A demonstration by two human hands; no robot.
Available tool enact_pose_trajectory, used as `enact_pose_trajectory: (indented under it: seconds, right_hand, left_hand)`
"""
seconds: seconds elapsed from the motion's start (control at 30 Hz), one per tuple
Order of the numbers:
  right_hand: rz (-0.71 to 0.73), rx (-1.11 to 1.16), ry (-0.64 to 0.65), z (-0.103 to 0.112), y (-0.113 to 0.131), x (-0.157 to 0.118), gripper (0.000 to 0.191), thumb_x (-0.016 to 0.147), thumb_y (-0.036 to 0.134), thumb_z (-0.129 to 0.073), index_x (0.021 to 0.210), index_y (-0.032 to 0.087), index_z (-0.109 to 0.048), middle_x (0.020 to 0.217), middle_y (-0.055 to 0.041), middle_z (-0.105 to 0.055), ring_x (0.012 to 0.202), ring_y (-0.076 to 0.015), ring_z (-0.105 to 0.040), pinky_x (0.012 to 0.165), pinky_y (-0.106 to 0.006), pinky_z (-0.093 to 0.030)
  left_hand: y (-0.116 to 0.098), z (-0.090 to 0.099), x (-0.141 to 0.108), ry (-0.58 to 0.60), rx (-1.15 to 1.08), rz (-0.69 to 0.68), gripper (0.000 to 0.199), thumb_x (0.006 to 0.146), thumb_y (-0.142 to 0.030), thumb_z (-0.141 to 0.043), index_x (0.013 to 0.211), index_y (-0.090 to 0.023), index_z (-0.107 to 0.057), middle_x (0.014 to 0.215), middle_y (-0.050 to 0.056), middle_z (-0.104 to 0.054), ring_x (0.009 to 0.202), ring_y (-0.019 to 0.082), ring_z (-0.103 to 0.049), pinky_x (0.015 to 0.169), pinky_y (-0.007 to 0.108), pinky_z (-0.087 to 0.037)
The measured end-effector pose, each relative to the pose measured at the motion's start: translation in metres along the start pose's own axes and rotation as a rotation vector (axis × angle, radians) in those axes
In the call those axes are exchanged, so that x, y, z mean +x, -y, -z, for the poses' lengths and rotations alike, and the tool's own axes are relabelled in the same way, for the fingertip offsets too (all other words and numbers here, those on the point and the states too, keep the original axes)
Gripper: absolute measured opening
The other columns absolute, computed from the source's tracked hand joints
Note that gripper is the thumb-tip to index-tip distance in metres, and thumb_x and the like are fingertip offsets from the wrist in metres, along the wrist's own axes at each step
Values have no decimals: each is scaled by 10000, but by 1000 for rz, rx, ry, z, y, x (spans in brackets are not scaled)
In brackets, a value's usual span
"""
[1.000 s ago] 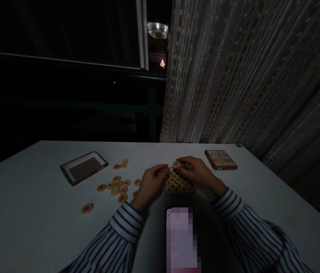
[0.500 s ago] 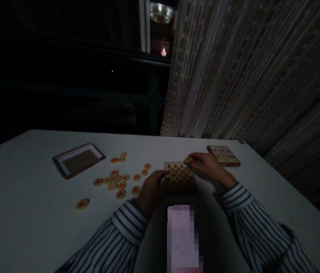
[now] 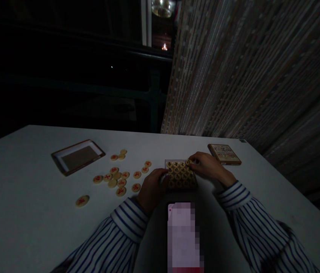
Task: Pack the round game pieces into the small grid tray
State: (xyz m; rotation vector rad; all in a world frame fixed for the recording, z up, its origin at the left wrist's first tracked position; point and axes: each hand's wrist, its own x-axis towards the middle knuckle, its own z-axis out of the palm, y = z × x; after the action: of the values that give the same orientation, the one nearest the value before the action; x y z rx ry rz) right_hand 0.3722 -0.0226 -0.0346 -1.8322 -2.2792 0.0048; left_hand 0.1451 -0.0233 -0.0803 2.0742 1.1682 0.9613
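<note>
- The fingers (image 3: 195, 156) of the right hand (image 3: 212, 167) are drawn together in a pinch on a round piece (image 3: 188, 162), at the far right corner of a shallow tray (image 3: 171, 160); whether the piece is fully seated there cannot be told.
- The left hand (image 3: 152, 186) has its fingers curled at the tray's left side; shadow hides how far apart they are and whether they grip or only steady it.
- The piece could catch on the rim or ride up on its neighbour if it is tilted or off line when let go.
- A hard push at that corner could skid the tray on the counter (image 3: 49, 235), if the left hand bears on it too lightly.
- A sleeve dragged across could scatter the red-marked pieces (image 3: 120, 191) near the left forearm.
- The held piece looks pale yellowish and disc-shaped, with a dark mark on its upper face, matching the dark-marked pieces (image 3: 177, 176) packed in rows beside it. Dim light blurs the characters.
</note>
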Motion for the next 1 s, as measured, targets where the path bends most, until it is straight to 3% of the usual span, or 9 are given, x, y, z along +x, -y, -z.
enact_pose_trajectory:
  seconds: [1.0]
  right_hand:
    - [40,-25,25,-2,0,1,287,808,359,-470,971,191,-636,902,-72,-611,840,-173,-555,727,-256,-387]
  left_hand:
    - [0,0,0,7,5,-13,247,787,-276,-449,953,-171,-599,956,78,-633,884,195,-584,789,334,-466]
